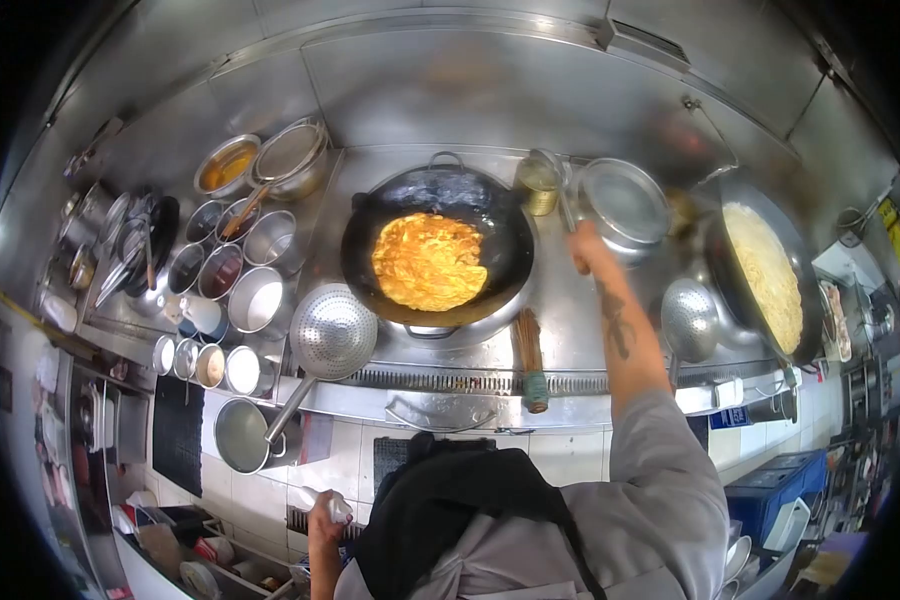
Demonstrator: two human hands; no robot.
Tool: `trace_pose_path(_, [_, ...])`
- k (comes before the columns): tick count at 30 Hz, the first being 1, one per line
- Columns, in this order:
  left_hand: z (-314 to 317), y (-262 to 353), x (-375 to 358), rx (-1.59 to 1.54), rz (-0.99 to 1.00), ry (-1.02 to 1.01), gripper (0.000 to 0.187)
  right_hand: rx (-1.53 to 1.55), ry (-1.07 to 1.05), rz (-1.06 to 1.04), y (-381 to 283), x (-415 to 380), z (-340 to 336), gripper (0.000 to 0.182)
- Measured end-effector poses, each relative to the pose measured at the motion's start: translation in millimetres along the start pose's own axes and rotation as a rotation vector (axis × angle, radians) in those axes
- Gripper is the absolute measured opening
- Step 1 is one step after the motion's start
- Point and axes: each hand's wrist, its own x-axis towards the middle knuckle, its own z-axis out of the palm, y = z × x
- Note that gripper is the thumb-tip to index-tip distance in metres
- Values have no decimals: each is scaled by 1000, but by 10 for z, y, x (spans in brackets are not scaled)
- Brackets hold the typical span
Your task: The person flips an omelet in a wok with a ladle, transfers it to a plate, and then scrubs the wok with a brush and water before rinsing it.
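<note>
The desk (585, 335) has a shiny steel top. On it stands a black wok (511, 235). A bamboo brush (528, 350) lies near the front edge, between two perforated ladles (335, 330), each resting bowl-end there.

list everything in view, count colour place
central wok: 1, black, centre
egg-like food: 1, golden, in central wok
right wok: 1, dark, right
pale food: 1, yellowish, in right wok
skimmers: 2, silver, either side of central wok
brush: 1, brown, front edge
round metalware: 1, silver, between woks
pot: 1, silver, below left skimmer
containers: several, silver, left side
bin: 1, blue, lower right
utensil: 1, silver, between woks
crumpled item: 1, white, lower left
edge items: uncountable, mixed, outer rim
left hand: 1, bare, on crumpled item
right hand: 1, bare, on utensil
</note>
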Motion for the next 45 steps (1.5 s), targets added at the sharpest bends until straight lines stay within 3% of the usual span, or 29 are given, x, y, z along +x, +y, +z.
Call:
trace_pose_path(3, [73,79,69,-3,-66,-23,21,-410,318,-376,977,237,337,36])
trace_pose_path(7, [110,175,233,94,-125,-106,20,-387,500,-450,1638,-227,511,50])
trace_pose_path(9, [144,371,234,219,-36,-150,19,-388,505,-455,1818,-434,514,51])
trace_pose_path(12, [-28,-228,746,-285,-491,48,19,-347,523,-451,1964,-675,498,48])
trace_pose_path(15, [-57,-248,959,-186,-597,140,21,-198,566,-540,2026,-883,498,42])
trace_pose_path(19, [-126,-440,1162,-249,-595,65,24,32,388,-445,1849,-915,367,31])
trace_pose_path(22, [-60,-443,1148,-126,-427,5,25,124,280,-398,1533,-799,231,26])
trace_pose_path(25, [105,-187,1057,-209,-507,81,25,264,207,-366,1226,-478,168,17])
trace_pose_path(28, [55,-316,1017,-211,-534,46,22,316,158,-284,789,-127,176,14])
trace_pose_path(31, [29,-242,699,-229,-335,-57,19,367,79,-202,416,278,241,11])
trace_pose_path(33, [67,-93,412,-67,-168,-60,18,397,-15,-150,177,538,285,8])
trace_pose_path(34, [45,-61,327,-38,-222,-55,18,504,-123,33,12,623,267,6])
trace_pose_path(35, [23,-28,242,-9,-275,-51,19,933,-329,66,-46,715,254,6])
trace_pose_path(37, [-33,-23,175,-71,-643,-40,24,1785,-740,152,-50,852,170,5])
trace_pose_path(38, [-32,-69,100,18,-646,45,42,1716,-648,127,-77,840,177,6])
trace_pose_path(41, [-48,-335,8,145,-587,112,45,1508,-365,46,-314,264,-24,9])
trace_pose_path(44, [-86,-642,38,261,-563,99,48,292,-88,5,-173,315,0,17])
trace_pose_path(45, [-75,-710,61,302,-563,92,48,156,-1,-77,49,361,79,23])
